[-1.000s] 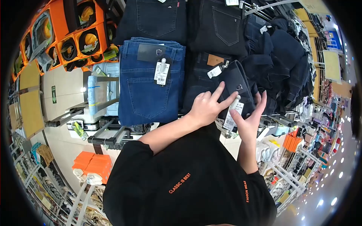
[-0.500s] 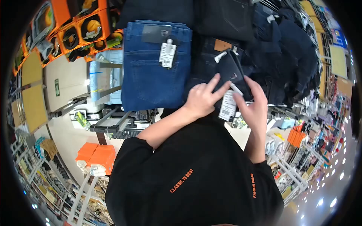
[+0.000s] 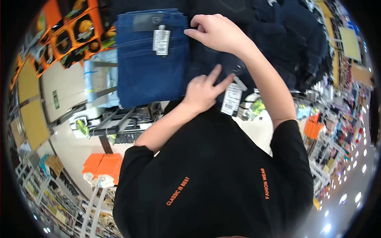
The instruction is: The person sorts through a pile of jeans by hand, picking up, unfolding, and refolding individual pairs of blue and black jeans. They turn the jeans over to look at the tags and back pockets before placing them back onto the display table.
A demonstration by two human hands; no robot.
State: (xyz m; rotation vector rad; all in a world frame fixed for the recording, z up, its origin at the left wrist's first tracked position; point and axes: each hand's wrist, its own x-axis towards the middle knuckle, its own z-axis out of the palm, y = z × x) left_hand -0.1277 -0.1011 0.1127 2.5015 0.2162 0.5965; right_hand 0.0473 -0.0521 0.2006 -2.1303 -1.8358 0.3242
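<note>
My left hand [image 3: 201, 90] lies palm down on folded black jeans [image 3: 227, 60], two fingers stretched apart in a V and the others bent under. One of these fingertips is close to the white barcode tag [image 3: 231, 100] hanging at the jeans' near edge. My right hand [image 3: 217, 35] is above the far part of the black jeans, its fingers curled and the thumb pointing left, with a gap between them. Nothing shows in its grasp. Just left of its thumb are folded blue jeans [image 3: 151, 77] with their own white tag [image 3: 161, 41].
More dark garments [image 3: 287, 43] are heaped on the right. Orange display boxes [image 3: 85, 29] stand at the far left. Below the jeans at left is a rack with black bars [image 3: 115, 125]. Orange shoe boxes [image 3: 102, 164] sit lower left, with shelving beyond.
My right hand has left the tag area and swung up and left across the black jeans. My left hand keeps its V shape. The whole view has shifted slightly.
</note>
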